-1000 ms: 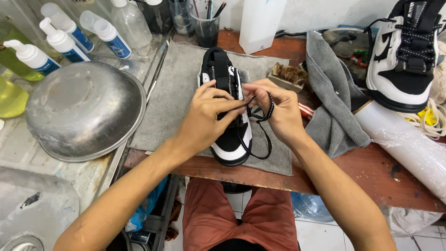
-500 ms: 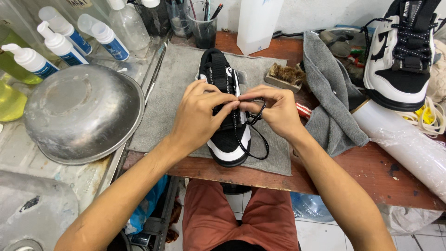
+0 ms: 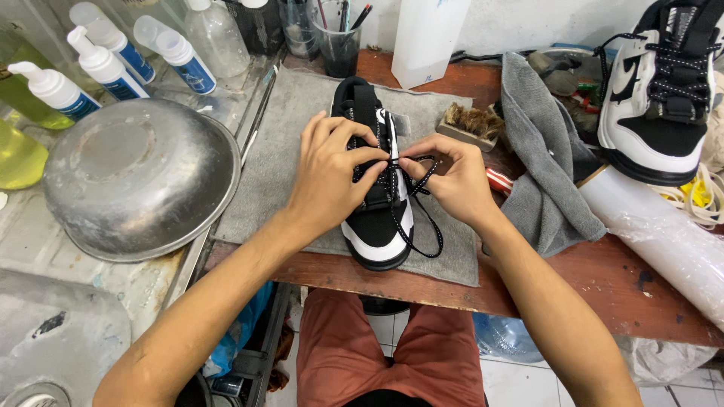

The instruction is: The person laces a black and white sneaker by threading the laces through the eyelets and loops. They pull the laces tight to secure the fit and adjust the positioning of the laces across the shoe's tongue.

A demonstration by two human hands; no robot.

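A black and white shoe sits toe toward the person on a grey mat at the edge of the wooden bench. The left hand lies over the shoe's tongue, fingers curled and pressing on the lacing. The right hand pinches the dotted black lace between thumb and forefinger, just beside the left fingertips; the slack loops down along the shoe's side. An upturned metal bowl rests to the left, a crumpled grey cloth to the right.
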